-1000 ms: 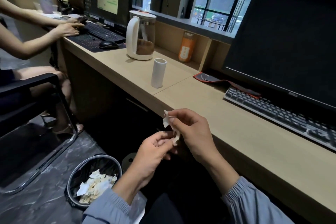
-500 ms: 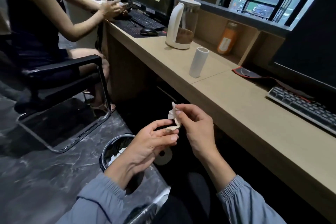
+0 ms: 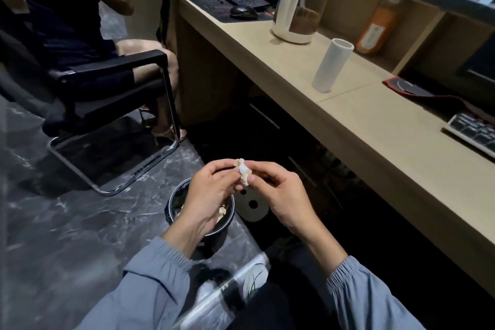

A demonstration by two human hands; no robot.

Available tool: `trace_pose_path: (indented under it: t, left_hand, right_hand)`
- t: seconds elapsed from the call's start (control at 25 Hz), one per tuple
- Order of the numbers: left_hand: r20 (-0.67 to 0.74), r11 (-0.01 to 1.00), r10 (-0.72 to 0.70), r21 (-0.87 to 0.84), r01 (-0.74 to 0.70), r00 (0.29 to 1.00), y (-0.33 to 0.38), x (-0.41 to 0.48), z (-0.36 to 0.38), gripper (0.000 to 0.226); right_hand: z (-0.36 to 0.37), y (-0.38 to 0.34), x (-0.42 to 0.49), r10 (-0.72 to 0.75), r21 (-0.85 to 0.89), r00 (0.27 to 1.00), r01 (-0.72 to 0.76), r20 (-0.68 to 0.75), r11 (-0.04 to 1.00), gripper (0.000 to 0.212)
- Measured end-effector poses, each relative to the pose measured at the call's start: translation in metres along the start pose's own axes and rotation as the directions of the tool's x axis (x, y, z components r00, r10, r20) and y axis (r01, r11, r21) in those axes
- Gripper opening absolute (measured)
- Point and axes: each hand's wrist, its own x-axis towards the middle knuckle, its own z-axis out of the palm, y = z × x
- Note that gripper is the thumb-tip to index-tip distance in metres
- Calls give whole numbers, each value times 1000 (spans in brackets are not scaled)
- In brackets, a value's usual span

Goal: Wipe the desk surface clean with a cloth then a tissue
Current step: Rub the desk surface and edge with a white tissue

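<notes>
Both the left hand (image 3: 211, 191) and the right hand (image 3: 282, 197) pinched one crumpled tissue (image 3: 243, 175) between thumbs and fingertips, with the remaining fingers curled. The tissue was held in the air, off the worktop (image 3: 388, 136), above a dark waste bin (image 3: 168, 210) on the floor (crumpled paper visible inside). On the worktop stood a white cylinder (image 3: 332, 64). A kettle (image 3: 292, 32) stood beyond it, and a keyboard (image 3: 471, 134) lay at the right edge.

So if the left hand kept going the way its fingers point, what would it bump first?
The crumpled tissue, which the left hand is pinching. Right behind it comes the right hand, pinching the same wad. Depth is hard to judge, but all three look like they touch.
</notes>
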Motion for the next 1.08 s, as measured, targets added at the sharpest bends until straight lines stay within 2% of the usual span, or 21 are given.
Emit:
trace_pose_path:
  t: [0.16, 0.28, 0.4, 0.56, 0.72, 0.84, 0.96, 1.08]
  left_hand:
    - [26, 1000, -26, 1, 26, 999, -3, 4, -16, 15]
    - [36, 1000, -26, 18, 25, 999, -8, 10, -32, 29]
    - [11, 995, -3, 102, 2, 1000, -12, 19, -48, 45]
    - [52, 933, 70, 349, -84, 996, -10, 31, -67, 30]
    - [51, 925, 76, 369, -90, 996, -12, 43, -80, 34]
    - [70, 882, 101, 455, -121, 992, -17, 55, -90, 23]
    - [-1, 880, 104, 466, -92, 995, -25, 66, -99, 19]
    - [-73, 882, 94, 469, -49, 993, -33, 74, -102, 15]
  right_hand:
    - [15, 15, 11, -61, -158, 998, 63, 18, 985, 25]
    - [28, 26, 21, -32, -212, 999, 37, 29, 977, 15]
    - [42, 37, 32, 114, -165, 992, -103, 57, 981, 7]
    - [59, 51, 42, 195, -118, 975, -183, 102, 976, 15]
    - [75, 61, 49, 223, -15, 965, -223, 135, 975, 17]
    - [86, 73, 58, 261, 53, 954, -271, 147, 961, 15]
    - [91, 81, 62, 287, 114, 947, -304, 143, 946, 10]
    - [94, 91, 64, 288, 85, 950, -299, 121, 950, 12]
